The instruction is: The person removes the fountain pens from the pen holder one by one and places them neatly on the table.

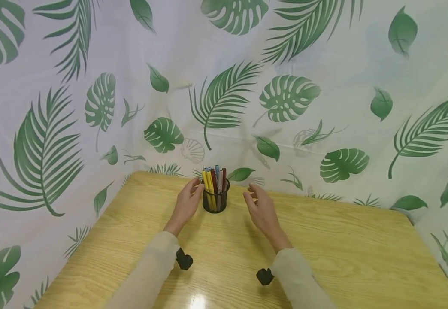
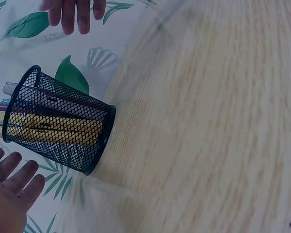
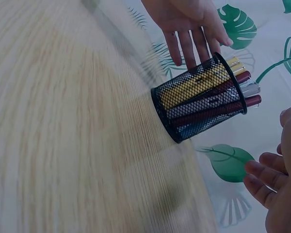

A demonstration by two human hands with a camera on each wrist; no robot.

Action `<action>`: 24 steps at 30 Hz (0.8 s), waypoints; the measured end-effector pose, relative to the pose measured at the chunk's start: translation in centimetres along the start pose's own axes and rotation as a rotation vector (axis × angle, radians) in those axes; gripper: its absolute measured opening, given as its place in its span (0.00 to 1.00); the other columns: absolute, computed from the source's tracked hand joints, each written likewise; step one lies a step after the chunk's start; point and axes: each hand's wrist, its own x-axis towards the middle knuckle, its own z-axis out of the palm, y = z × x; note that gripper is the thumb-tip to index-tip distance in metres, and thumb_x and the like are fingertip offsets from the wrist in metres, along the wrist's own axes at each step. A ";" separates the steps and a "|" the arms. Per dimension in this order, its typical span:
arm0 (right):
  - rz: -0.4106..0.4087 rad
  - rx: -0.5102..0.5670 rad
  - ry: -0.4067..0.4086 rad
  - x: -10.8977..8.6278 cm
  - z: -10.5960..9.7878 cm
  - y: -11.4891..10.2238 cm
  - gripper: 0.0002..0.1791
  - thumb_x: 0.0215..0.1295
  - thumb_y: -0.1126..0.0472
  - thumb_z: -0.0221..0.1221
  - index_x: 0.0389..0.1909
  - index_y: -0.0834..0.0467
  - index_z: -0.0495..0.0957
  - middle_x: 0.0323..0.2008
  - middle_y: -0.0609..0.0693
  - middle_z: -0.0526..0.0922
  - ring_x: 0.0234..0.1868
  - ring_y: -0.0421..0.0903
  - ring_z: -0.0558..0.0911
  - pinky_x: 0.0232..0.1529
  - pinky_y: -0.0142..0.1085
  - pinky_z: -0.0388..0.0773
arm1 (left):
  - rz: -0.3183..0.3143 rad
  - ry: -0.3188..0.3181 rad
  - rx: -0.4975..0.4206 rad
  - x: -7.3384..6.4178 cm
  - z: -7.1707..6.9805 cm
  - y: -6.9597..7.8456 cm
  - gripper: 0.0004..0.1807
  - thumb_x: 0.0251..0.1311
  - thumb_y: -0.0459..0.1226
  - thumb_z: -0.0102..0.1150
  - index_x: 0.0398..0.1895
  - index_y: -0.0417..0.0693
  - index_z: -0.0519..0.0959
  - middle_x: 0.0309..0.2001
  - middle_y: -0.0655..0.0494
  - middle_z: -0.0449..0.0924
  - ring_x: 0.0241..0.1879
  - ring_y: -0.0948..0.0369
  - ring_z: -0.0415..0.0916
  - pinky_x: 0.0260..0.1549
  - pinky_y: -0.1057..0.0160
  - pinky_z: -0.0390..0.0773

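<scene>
Over the bench (image 1: 222,249), the right hand (image 1: 263,211) and left hand (image 1: 186,204), fingers loose and holding nothing, flank the upright mesh cup (image 1: 215,202) near the far edge; low, even pressure from both sides would likely steady it (its pens (image 1: 214,178) rise above the rim).

No text, label, brand, number or sign can be read, as the small dark marks (image 2: 46,125) on the yellow pens (image 1: 210,181), seen through the mesh cup (image 2: 82,158) at the left of the left wrist view, are too small to make out.
</scene>
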 end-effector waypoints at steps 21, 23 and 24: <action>0.082 0.128 0.012 2.0 5.2 -1.1 0.26 0.79 0.55 0.56 0.68 0.69 0.73 0.58 0.64 0.82 0.56 0.60 0.83 0.57 0.54 0.80 | -0.010 0.021 -0.023 0.7 1.4 -0.6 0.28 0.80 0.40 0.49 0.77 0.37 0.65 0.71 0.36 0.70 0.68 0.42 0.70 0.68 0.44 0.71; 0.083 0.137 0.015 2.1 5.4 -1.3 0.25 0.79 0.56 0.57 0.68 0.68 0.73 0.57 0.64 0.83 0.55 0.60 0.83 0.56 0.54 0.81 | -0.013 0.016 -0.034 0.7 1.4 -0.6 0.28 0.81 0.41 0.48 0.77 0.37 0.64 0.71 0.36 0.69 0.69 0.42 0.69 0.68 0.45 0.70; 0.085 0.142 0.016 2.1 5.5 -1.3 0.25 0.79 0.56 0.57 0.67 0.69 0.74 0.56 0.64 0.83 0.55 0.60 0.83 0.56 0.54 0.81 | -0.016 0.016 -0.040 0.7 1.4 -0.7 0.28 0.81 0.41 0.48 0.77 0.37 0.64 0.71 0.36 0.69 0.70 0.41 0.69 0.69 0.45 0.69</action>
